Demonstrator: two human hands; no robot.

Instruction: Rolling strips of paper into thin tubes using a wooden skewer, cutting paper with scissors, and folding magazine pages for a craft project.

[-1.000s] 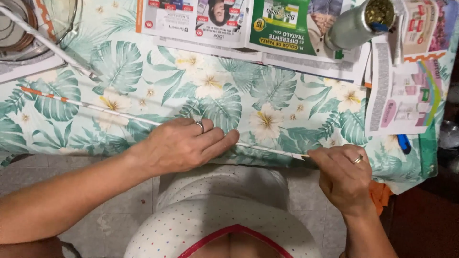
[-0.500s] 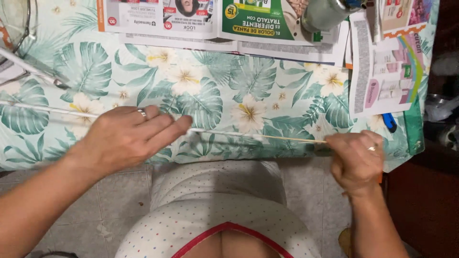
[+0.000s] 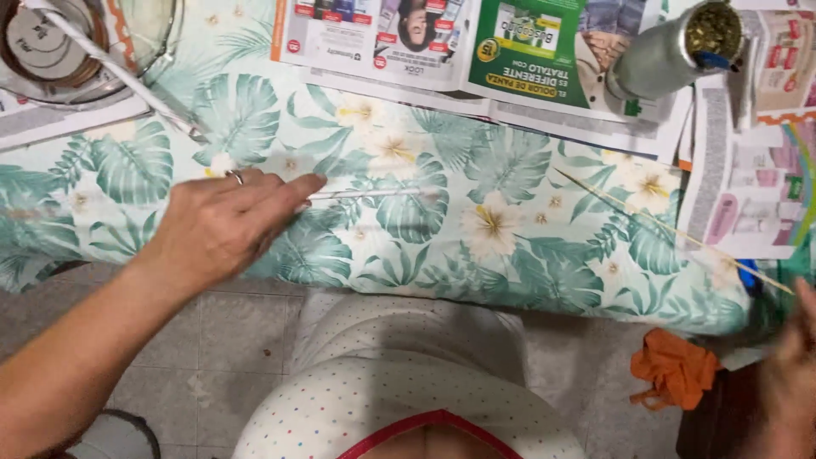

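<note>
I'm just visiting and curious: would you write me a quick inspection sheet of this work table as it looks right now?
Surface: table under a leaf-and-flower cloth, green and white.
Job's things: thin rolled paper tube lying on the cloth; thin wooden skewer slanting toward the right edge.
Clutter: printed flyers along the far edge, metal cup of green herb, glass bowl with another paper tube leaning in it.
Hands: left hand flat on the cloth, fingertips on the tube, ring on one finger; right hand blurred at the frame edge near the skewer's end, grip unclear.
Cables: nothing seen.
Surroundings: tiled floor, orange cloth below the table.
</note>
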